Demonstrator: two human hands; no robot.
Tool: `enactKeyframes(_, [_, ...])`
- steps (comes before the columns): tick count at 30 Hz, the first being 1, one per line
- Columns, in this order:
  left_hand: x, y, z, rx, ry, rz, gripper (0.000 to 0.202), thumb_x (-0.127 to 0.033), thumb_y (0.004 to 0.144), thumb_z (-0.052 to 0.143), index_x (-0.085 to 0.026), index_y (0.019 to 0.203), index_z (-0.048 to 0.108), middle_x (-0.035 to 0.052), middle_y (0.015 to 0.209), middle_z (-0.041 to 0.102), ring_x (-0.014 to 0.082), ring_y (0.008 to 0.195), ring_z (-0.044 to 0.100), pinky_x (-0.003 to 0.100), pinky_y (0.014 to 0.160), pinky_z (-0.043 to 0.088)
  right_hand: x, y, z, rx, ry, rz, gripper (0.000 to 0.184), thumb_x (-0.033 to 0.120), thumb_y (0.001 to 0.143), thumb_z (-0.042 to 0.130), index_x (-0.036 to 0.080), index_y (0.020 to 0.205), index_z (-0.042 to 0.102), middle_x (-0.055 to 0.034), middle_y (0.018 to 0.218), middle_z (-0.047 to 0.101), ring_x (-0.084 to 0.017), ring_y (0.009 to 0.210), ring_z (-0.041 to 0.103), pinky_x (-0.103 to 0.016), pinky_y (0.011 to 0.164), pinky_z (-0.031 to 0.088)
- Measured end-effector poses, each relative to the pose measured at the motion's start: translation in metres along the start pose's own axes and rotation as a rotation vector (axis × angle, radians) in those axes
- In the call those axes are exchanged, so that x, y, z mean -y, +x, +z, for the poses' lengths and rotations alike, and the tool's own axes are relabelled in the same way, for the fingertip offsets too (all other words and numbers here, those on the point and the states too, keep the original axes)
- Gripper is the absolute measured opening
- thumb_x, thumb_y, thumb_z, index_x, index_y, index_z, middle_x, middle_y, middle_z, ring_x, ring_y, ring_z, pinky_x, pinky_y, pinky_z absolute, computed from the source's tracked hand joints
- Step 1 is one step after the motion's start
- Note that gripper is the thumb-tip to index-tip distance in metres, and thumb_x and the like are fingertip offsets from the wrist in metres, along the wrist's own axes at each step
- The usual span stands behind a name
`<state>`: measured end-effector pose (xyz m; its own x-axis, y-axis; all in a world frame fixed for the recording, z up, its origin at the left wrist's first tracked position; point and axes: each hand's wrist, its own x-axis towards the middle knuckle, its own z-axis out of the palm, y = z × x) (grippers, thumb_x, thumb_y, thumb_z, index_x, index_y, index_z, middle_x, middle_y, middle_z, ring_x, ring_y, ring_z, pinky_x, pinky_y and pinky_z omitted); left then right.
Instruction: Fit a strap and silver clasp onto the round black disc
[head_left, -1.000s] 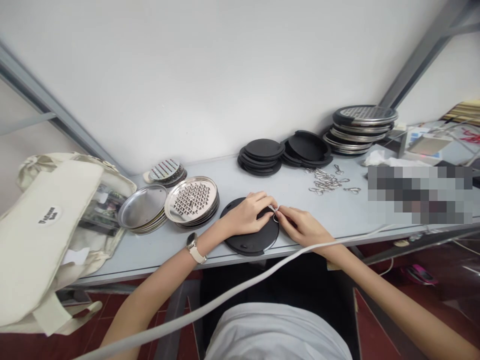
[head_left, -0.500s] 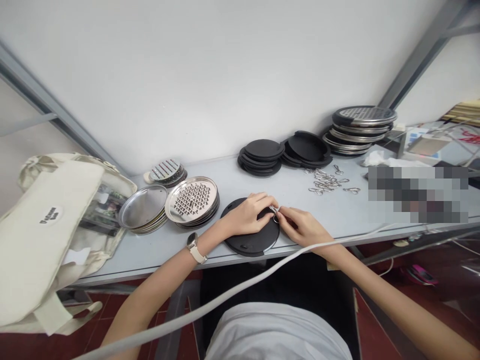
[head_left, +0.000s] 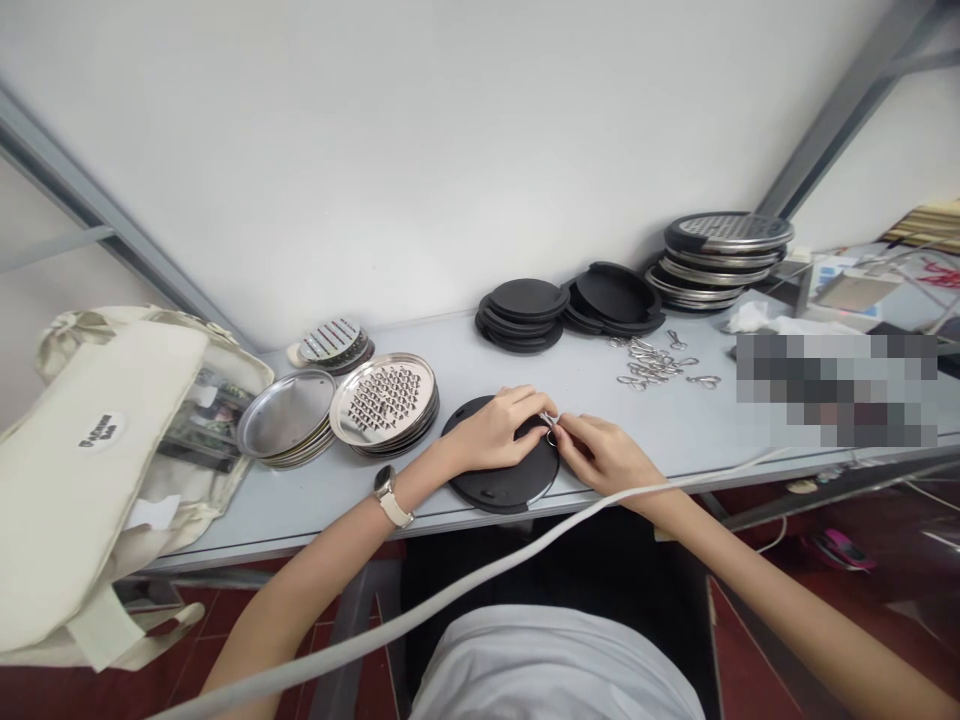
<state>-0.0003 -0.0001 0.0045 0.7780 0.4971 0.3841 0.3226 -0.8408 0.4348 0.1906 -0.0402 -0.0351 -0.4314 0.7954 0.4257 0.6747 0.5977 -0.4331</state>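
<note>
A round black disc [head_left: 504,478] with small raised knobs lies near the front edge of the table, partly covered by my left hand [head_left: 501,430]. That hand rests over the disc, its thumb and forefinger closed on a small silvery wire clip [head_left: 550,418] at the disc's right edge. From the other side, my right hand [head_left: 606,452] pinches the same clip. A thin ring hangs just below the fingertips. Behind my right hand, several loose metal clips [head_left: 651,362] lie in a scattered pile.
Stacked metal grater plates [head_left: 384,398] and plain metal discs [head_left: 289,410] stand left, beside a cream bag [head_left: 90,450]. Stacks of black discs [head_left: 527,300] and black rimmed trays [head_left: 615,295] line the wall. Grater stacks [head_left: 720,265] stand farther right. A white cable [head_left: 480,575] crosses in front.
Both hands stay in place around the clip at the disc's edge. Only a very slight shift of the clip between the fingertips shows.
</note>
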Motion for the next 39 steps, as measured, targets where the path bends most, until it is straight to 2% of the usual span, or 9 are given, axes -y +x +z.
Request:
enactKeyframes(25, [0.0010,0.0000,0.0022,-0.002,-0.021,0.028,0.017,-0.013,0.087,0.047,-0.017,0.103,0.052,0.0066,0.099,0.057,0.0185,0.098,0.054,0.033,0.092,0.043,0.0025,0.0000,-0.0014,-0.069,0.024,-0.005,0.024,0.022,0.092,0.038,0.021,0.068,0.041,0.0032,0.056,0.042,-0.011,0.048,0.042,-0.024,0.050,0.033])
enactKeyframes(39, [-0.0012,-0.0001,0.0018,0.004,-0.016,0.027,0.019,-0.012,0.087,0.045,-0.017,0.104,0.050,0.0070,0.100,0.056,0.0186,0.098,0.054,0.033,0.092,0.042,0.0038,0.0000,-0.0015,-0.089,0.026,-0.036,0.021,0.020,0.092,0.039,0.020,0.072,0.045,0.0027,0.056,0.043,-0.012,0.048,0.042,-0.024,0.049,0.033])
